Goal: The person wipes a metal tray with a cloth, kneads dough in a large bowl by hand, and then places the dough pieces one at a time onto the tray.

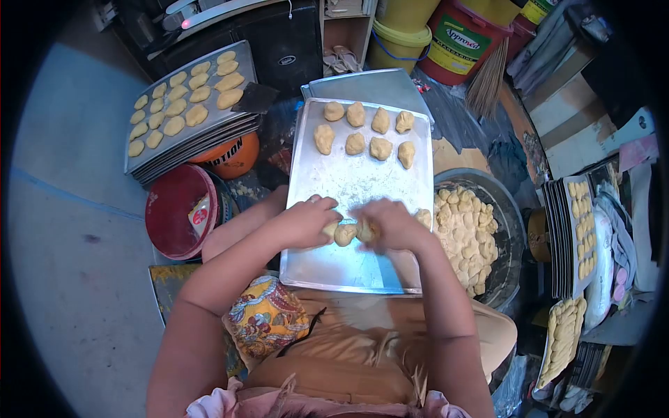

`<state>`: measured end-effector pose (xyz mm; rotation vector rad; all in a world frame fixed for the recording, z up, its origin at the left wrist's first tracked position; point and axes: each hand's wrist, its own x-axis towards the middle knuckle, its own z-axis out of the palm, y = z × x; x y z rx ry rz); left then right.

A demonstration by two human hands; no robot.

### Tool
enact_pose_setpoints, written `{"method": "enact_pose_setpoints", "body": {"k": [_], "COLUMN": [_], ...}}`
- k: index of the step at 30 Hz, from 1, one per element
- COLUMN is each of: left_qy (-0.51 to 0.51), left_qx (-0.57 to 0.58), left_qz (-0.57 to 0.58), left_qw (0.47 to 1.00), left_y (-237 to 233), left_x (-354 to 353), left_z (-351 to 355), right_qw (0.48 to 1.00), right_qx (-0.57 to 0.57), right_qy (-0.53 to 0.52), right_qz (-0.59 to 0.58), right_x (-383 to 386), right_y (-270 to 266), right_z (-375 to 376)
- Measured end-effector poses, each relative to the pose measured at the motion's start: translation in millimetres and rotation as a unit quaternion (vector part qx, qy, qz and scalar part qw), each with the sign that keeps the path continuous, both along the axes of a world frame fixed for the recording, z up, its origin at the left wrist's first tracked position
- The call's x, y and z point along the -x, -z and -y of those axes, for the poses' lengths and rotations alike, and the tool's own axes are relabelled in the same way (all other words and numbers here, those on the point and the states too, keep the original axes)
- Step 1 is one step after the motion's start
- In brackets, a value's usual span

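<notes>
A metal baking tray [327, 272] lies across my lap, dusted with flour in its middle. Two rows of rough dough pieces [355, 143] sit at its far end. My left hand [306, 224] curls round a lump of dough near the tray's left side. Slightly smeared by motion, my right hand [391, 226] has its fingers round another lump [365, 231]. Between the two hands rests a small dough ball [345, 234]. One more dough piece [423, 217] shows at the tray's right edge, partly behind my right hand.
A dark basin [512, 244] heaped with dough lumps stands at the right. Stacked trays with flattened dough [175, 107] are at the upper left, above a red bucket [180, 209]. More loaded trays [582, 230] stand far right. Margarine buckets [456, 45] and a broom [486, 83] are behind.
</notes>
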<state>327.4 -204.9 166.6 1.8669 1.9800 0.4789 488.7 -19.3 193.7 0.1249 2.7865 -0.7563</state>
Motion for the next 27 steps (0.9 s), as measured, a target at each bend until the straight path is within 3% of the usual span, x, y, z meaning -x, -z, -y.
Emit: {"method": "enact_pose_setpoints", "body": {"k": [3,6,9,10,13,15,16,19,23,25,27], "left_qy": [-0.074,-0.214,-0.304,-0.318,-0.270,-0.292,-0.304,-0.354,-0.374,-0.388,-0.392], "left_qx": [0.002,-0.037,-0.130,-0.170,-0.089,-0.084,-0.081,-0.154,-0.143,-0.076,-0.162], "left_qz": [0.049,0.060,0.060,0.058,0.040,0.035,0.033,0.030,0.024,0.034,0.001], "left_qw": [0.996,0.974,0.942,0.931,0.958,0.952,0.949,0.922,0.916,0.918,0.906], "left_y": [6,14,15,16,18,16,16,22,26,9,23], "left_x": [-5,10,27,31,45,43,41,35,37,39,54], "left_z": [15,7,-13,-18,-25,-28,-29,-33,-39,-40,-46], "right_qw": [0.996,0.988,0.923,0.923,0.921,0.920,0.925,0.881,0.925,0.921,0.905], "right_qx": [-0.078,0.025,0.111,0.105,0.107,0.142,0.157,0.217,0.056,0.083,0.098], "right_qy": [0.013,0.130,0.297,0.284,0.260,0.257,0.272,0.354,0.271,0.283,0.311], "right_qz": [-0.042,-0.085,-0.219,-0.237,-0.269,-0.259,-0.215,-0.226,-0.261,-0.255,-0.272], "right_x": [-6,11,45,53,67,69,69,73,79,79,72], "right_y": [17,14,19,28,57,57,52,40,55,51,42], "right_z": [16,3,3,4,-5,-11,-15,-8,1,1,9]}}
